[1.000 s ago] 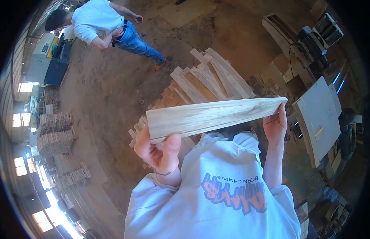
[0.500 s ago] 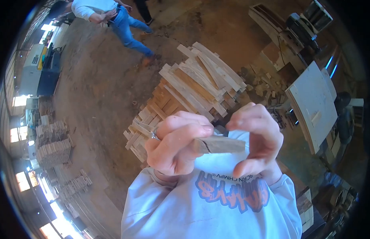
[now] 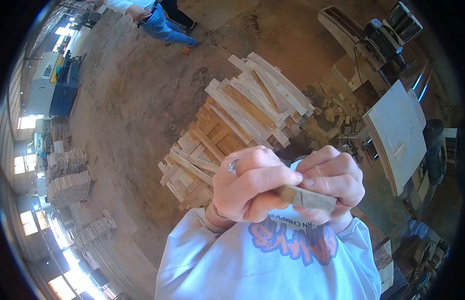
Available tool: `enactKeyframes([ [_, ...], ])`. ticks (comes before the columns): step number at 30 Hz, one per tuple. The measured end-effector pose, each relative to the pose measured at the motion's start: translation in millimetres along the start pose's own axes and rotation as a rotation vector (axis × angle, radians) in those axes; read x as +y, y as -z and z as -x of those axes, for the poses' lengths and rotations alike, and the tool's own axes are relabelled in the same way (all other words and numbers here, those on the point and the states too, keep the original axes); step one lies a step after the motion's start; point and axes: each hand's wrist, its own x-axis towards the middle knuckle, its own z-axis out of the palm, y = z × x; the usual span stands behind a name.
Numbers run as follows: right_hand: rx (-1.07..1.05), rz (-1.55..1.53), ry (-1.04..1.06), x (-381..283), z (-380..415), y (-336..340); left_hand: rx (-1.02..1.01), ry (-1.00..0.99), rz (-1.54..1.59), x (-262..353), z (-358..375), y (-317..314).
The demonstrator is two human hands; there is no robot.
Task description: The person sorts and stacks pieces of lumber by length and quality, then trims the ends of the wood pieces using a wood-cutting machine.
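A short wood block with a greyish face is held in front of my chest, over my light sweatshirt. My left hand, with a ring on one finger, grips its left end with bent fingers. My right hand is closed on the right part, its thumb and fingers pressed against the wood. The fingertips of both hands meet above the block. Fingers cover much of the block, so its full length is hidden.
A pile of loose boards lies on the floor beyond my hands. Offcuts are scattered to its right, near a tilted panel. Stacked wood and a machine stand at left. Another person is at the top.
My right hand has closed from a spread curve onto the block. The block has tilted and shifted right and down. The other person has moved toward the top edge.
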Motion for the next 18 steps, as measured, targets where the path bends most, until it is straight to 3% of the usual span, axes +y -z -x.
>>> enactKeyframes([
  [2,-0.001,0.047,-0.037,0.5,1.2,3.7,-0.104,0.076,-0.014,2.9,-6.4,9.5],
  [8,-0.010,0.180,-0.113,9.6,7.7,6.2,-0.099,0.036,-0.153,-1.7,-17.4,15.1],
  [18,-0.029,0.432,-0.320,19.4,14.2,8.1,-0.076,0.407,-0.245,-4.5,3.6,19.4],
])
